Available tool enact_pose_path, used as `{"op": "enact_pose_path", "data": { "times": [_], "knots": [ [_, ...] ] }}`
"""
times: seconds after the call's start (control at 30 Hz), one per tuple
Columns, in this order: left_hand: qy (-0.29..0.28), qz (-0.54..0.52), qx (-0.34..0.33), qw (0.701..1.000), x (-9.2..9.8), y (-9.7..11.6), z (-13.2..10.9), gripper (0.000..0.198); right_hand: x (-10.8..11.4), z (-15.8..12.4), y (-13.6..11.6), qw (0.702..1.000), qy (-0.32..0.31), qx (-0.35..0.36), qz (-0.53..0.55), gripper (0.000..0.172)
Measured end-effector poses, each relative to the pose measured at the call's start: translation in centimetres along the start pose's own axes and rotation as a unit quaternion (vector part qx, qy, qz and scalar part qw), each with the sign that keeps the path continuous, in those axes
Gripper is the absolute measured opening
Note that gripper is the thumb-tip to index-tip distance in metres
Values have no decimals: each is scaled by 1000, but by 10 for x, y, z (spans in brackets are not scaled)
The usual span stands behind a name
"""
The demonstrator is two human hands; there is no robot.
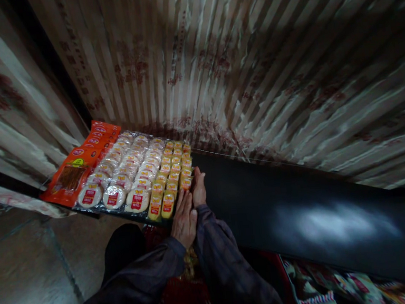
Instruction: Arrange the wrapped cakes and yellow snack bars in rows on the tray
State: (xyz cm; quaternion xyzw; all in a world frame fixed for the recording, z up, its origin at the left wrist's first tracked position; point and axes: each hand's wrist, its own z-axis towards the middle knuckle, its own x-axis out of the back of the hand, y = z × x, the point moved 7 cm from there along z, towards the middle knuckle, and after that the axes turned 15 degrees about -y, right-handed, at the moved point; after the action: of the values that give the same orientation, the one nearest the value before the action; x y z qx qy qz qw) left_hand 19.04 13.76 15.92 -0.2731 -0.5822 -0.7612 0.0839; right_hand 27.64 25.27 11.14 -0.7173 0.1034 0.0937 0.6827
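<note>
My right hand [199,188] is held edge-on, fingers stretched out, along the right side of the small yellow wrapped snack packs [169,181]. Just in front of it, my left hand [185,221] lies with straight fingers against the near right corner of the same packs. Neither hand is wrapped round anything. The yellow packs stand in tight rows on a black shelf [249,195]. To their left are several rows of round white wrapped cakes [135,199] with red labels. An orange snack bag [70,176] lies at the shelf's left end.
Striped, flower-printed sheeting [187,67] hangs behind the shelf, with a thin wire in front of it. Below the shelf at the right is a container of assorted packaged snacks [358,285]. Red basket-like plastic [188,297] shows under my arms. Tiled floor [27,264] lies at left.
</note>
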Motion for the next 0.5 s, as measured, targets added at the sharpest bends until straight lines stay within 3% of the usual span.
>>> {"op": "enact_pose_path", "data": {
  "times": [0.23,0.5],
  "knots": [
    [12,-7,24,1000,0,-5,2,58,-15,5,-2,999,-10,-28,39,72],
    [17,3,26,999,-4,-7,2,55,-4,26,-10,998,21,7,65,78]
  ]
}}
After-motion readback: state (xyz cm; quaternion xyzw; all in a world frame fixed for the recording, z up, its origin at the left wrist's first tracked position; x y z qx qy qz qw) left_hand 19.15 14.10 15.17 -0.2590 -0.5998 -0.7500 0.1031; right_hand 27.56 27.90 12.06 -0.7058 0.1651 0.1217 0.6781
